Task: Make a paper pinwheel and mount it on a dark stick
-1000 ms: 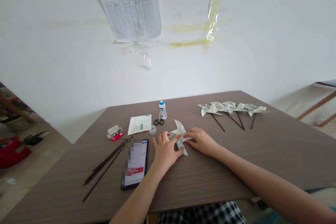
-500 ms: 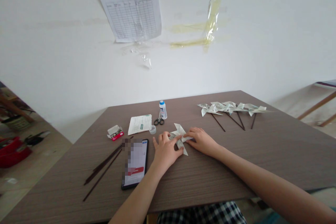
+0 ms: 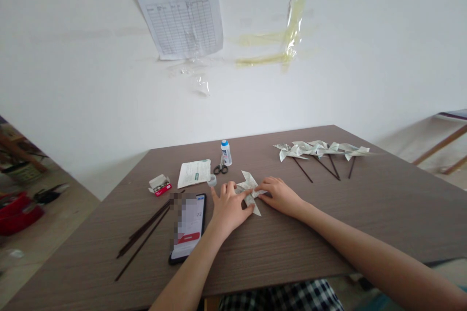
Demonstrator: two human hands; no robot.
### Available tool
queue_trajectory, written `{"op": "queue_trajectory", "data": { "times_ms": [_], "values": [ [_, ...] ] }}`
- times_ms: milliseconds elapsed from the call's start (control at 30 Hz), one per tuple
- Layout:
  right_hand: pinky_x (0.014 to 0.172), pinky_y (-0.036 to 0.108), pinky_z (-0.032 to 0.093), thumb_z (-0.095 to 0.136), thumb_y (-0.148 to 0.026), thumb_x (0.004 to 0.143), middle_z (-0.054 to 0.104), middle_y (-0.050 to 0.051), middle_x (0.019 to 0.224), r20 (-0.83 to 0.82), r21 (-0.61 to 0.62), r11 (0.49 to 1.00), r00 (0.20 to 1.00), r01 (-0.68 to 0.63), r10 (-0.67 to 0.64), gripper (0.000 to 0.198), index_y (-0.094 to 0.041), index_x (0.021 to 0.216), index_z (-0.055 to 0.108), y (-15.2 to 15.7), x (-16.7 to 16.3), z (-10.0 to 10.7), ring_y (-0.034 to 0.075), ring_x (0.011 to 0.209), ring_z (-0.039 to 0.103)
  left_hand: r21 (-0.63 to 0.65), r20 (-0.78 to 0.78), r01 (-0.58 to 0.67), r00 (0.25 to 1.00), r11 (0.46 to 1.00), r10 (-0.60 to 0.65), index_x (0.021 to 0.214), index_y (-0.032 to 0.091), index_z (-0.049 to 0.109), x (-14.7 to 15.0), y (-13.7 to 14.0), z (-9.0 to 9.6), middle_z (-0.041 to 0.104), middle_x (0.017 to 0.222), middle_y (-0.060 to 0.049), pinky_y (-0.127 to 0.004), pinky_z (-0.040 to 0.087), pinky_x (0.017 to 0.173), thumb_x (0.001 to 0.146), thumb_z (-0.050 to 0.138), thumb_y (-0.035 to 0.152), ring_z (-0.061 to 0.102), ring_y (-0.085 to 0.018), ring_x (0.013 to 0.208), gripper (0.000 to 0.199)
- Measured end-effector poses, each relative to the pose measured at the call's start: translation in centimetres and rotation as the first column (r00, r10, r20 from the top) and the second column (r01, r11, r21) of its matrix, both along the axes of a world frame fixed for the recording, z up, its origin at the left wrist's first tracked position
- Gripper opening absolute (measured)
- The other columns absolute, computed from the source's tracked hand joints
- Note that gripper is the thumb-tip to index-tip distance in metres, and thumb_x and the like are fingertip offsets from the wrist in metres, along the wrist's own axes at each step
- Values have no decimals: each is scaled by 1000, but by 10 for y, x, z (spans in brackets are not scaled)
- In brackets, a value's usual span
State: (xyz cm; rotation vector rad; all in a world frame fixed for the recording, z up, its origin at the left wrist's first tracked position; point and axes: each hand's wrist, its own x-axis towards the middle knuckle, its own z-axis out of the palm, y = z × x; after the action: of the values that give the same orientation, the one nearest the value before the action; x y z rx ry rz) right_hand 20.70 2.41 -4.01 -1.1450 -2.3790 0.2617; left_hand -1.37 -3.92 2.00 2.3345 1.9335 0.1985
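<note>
A folded paper pinwheel (image 3: 250, 183) of printed paper lies on the table between my hands, its pointed blades spread. My left hand (image 3: 229, 209) rests over its left side, index finger and thumb on the paper, the other fingers bent. From the right, my right hand (image 3: 280, 195) grips a blade near the centre between thumb and fingers. My fingers partly hide the left and right blades. Just beyond my left hand sits a small roll of clear tape (image 3: 212, 181).
Behind are black scissors (image 3: 220, 169), a white bottle with a blue cap (image 3: 225, 152) and a stack of paper (image 3: 194, 173). At left lie a small red-and-white box (image 3: 159, 185), dark sticks (image 3: 146, 229) and a phone (image 3: 188, 231). Several finished pinwheels (image 3: 321, 148) on sticks lie back right.
Both hands stay on the pinwheel, almost unmoved. The view has shifted very slightly, and the phone's screen shows a different display.
</note>
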Motion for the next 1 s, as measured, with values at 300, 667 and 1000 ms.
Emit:
{"op": "queue_trajectory", "data": {
  "times_ms": [300,667,1000],
  "values": [
    [108,44,60,78,-16,106,85,10,120,15,1,1000,1000,-1,1,27,-27,126,91,0,0,1,31,119,79,10,10,-10,1000,1000,9,154,46,82,0,-1,-4,68,155,-14,-92,23,138,106,83,43,57,-45,156,49],
    [107,44,60,79,-15,105,85,10,119,4,-8,1000,1000,1,-1,27,-28,126,92,0,0,2,31,118,79,9,-17,6,1000,1000,-6,156,47,81,0,-1,-1,68,158,-13,-91,22,138,106,82,44,56,-44,158,49],
    [112,48,59,78,-17,107,85,12,122,9,-49,999,1000,-4,4,26,-25,127,92,1,0,2,33,122,79,9,4,-23,1000,1000,23,159,48,78,-3,-3,-4,67,156,-12,-92,20,138,105,85,47,57,-43,155,54]
  ]
}}
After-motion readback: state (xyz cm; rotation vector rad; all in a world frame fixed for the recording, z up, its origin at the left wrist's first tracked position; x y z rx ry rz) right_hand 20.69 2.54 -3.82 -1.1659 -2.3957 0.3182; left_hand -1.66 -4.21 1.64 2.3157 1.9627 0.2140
